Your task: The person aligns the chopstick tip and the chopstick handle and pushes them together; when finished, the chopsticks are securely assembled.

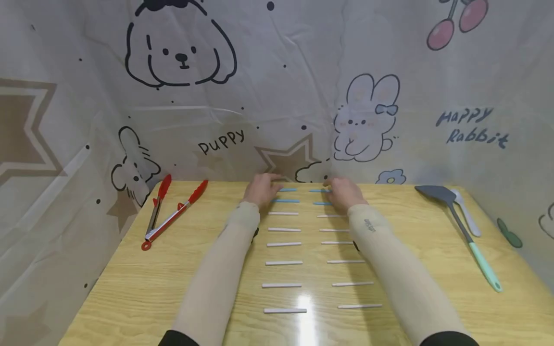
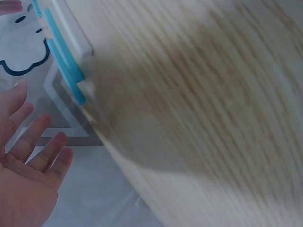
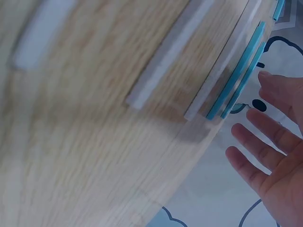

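Note:
Two columns of thin, straight sticks lie crosswise on the table. At the far end of each column are blue sticks, such as the left one [image 1: 285, 201] and the right one [image 1: 322, 203]; nearer ones are whitish, such as a left stick [image 1: 283, 263] and a right stick [image 1: 352, 284]. My left hand [image 1: 261, 190] hovers beside the left blue sticks, its fingers spread and holding nothing in the left wrist view. By the right blue sticks is my right hand [image 1: 345, 193], fingers loosely extended and apart from the blue sticks [image 3: 236, 73] in the right wrist view.
Red-tipped tongs [image 1: 173, 217] lie spread at the table's left. At the right are a grey spatula [image 1: 465, 230] with a mint handle and a pale grey utensil [image 1: 467, 214] beside it. A printed cloth [image 1: 277, 96] hangs directly behind the table's far edge.

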`<state>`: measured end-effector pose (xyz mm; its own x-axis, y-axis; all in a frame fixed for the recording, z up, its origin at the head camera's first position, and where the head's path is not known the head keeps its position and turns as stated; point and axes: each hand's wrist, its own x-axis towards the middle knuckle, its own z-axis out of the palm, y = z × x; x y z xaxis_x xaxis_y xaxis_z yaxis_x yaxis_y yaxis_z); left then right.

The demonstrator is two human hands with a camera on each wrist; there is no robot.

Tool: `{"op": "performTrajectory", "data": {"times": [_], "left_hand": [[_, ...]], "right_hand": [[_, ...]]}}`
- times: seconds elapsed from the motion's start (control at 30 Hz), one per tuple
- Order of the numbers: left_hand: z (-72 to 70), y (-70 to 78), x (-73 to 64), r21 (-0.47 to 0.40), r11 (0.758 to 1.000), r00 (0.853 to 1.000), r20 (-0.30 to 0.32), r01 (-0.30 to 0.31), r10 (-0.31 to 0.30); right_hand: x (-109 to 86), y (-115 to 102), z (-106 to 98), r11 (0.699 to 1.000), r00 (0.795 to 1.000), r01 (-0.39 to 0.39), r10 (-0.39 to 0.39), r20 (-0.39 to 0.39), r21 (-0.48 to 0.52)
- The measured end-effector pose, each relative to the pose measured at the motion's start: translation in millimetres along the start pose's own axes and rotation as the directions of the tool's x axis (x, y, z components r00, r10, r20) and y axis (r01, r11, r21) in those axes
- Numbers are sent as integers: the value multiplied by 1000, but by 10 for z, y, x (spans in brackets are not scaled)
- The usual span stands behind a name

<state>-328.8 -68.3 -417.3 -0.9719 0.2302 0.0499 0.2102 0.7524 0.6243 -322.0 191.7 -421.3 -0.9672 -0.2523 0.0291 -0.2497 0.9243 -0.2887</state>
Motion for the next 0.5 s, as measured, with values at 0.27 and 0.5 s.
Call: {"op": "performTrajectory", "data": {"times": [0.27,0.5], "left_hand": [[36,-41,93,84,996,1000,-4,-2,3],[107,-72,162,181,983,1000,-11,-25,27]], "right_hand": [[50,-14,48,1000,1000,-7,8,15,-5],[121,-2,110,1000,999,-20,20,27,-14]]}}
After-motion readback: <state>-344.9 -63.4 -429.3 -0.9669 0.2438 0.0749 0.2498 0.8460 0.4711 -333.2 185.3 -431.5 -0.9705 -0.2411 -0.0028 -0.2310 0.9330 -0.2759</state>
